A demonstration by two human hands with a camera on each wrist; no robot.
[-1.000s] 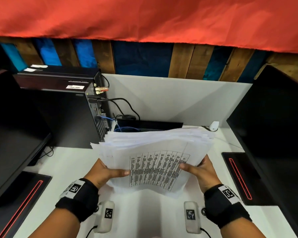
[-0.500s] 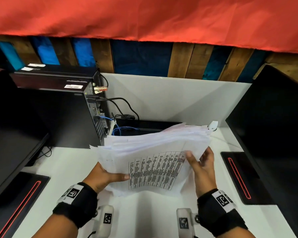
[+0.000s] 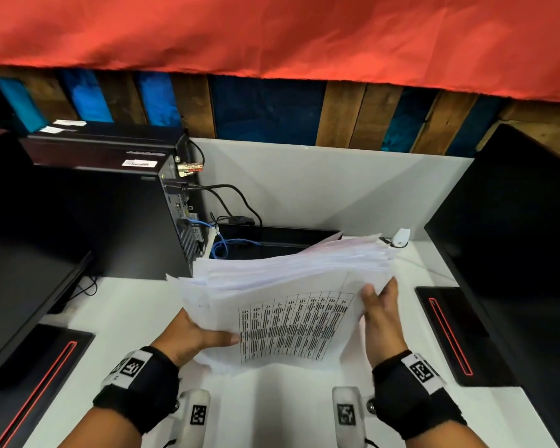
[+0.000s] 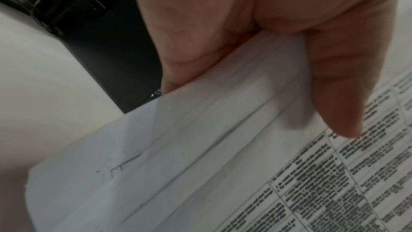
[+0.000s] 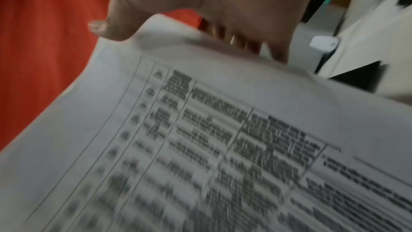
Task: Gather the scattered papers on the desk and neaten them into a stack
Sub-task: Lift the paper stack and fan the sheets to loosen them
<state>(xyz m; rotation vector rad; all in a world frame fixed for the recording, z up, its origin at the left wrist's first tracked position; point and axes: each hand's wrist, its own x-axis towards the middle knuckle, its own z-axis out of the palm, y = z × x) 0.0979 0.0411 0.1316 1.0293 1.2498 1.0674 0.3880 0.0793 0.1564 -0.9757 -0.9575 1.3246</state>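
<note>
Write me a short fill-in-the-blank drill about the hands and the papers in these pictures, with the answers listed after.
1. The left hand grips the stack of papers with its ____ pressed on the top sheet.
2. The top sheet carries a printed ____.
3. The right hand is at the stack's ____ edge.
4. The small white device lies on the ____ beyond the stack.

Missing words: thumb; table; right; desk
</note>
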